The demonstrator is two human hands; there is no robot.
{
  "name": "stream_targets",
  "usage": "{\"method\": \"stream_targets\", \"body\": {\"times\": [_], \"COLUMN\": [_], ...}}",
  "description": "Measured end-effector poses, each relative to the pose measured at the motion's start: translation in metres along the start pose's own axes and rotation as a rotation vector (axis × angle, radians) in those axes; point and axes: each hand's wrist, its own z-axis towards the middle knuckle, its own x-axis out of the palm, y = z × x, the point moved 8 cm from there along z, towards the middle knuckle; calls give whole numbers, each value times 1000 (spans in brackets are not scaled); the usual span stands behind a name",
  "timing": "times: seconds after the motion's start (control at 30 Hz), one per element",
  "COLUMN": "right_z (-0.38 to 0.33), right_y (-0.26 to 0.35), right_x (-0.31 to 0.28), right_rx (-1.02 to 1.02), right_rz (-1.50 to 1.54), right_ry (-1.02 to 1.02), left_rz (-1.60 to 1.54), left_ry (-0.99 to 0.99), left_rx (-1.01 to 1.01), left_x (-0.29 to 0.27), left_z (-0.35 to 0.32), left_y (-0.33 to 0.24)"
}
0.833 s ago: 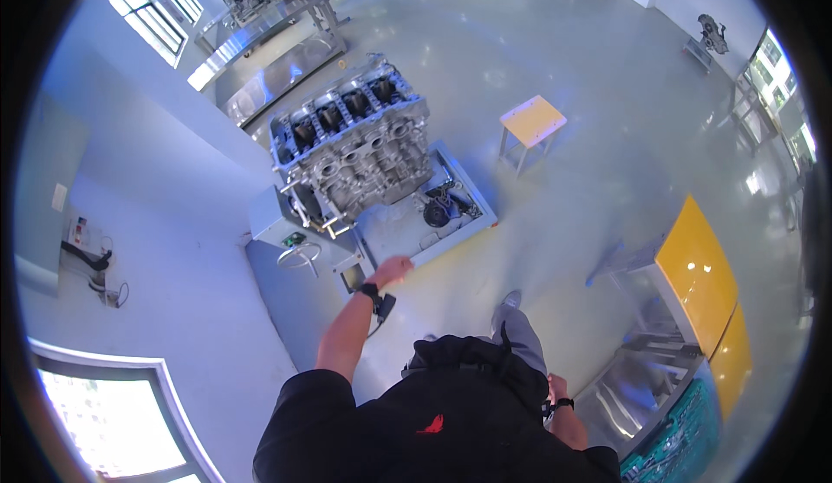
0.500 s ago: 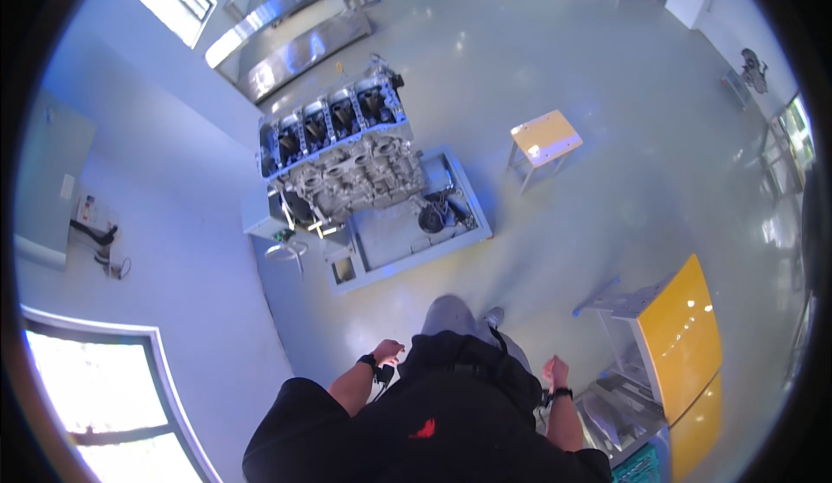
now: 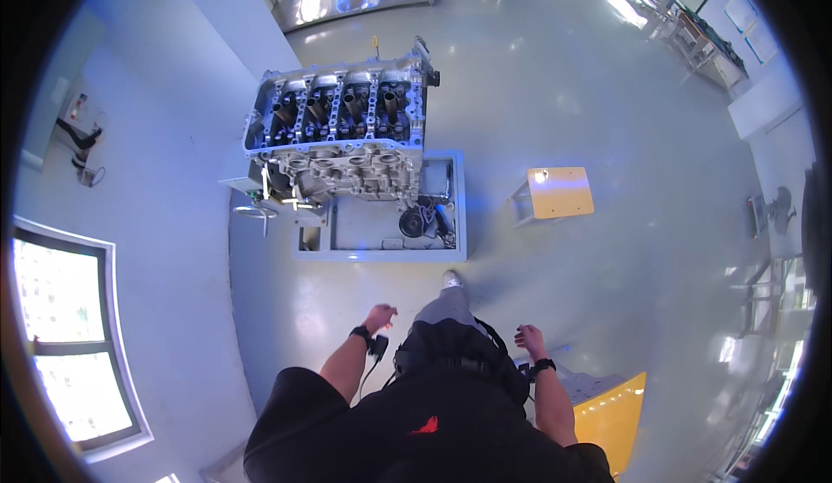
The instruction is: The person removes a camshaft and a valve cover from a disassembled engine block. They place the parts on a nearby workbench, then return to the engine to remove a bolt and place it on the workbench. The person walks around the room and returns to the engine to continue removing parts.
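A person is standing on a pale glossy floor (image 3: 607,93), the left hand (image 3: 380,316) and right hand (image 3: 529,338) hanging loose and holding nothing. Ahead, a bare engine block (image 3: 342,132) is sitting on a white stand (image 3: 455,223), with a yellow-topped stool (image 3: 559,192) well apart to its right.

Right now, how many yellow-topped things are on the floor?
2: a small stool right of the engine, and a yellow panel beside the person's right hand. Others may be hidden.

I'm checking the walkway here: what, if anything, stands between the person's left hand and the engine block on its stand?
Nothing visible: only bare floor lies between the left hand and the engine block on its tray stand.
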Motion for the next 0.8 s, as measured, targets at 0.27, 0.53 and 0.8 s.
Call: {"method": "stream_targets", "body": {"times": [0.27,0.53,0.8], "right_z": [297,567,800], "right_y": [273,453,861], "right_x": [-87,-118,-140], "right_rx": [-8,145,-103], "right_rz": [-70,-160,-406], "right_ry": [-57,75,316], "left_rz": [-155,-404,-662], "left_ry": [-87,-287,-527], "left_rx": [275,-43,-326], "left_x": [-37,-73,-88], "left_z": [263,401,416], "left_y": [-351,-447,-691]}}
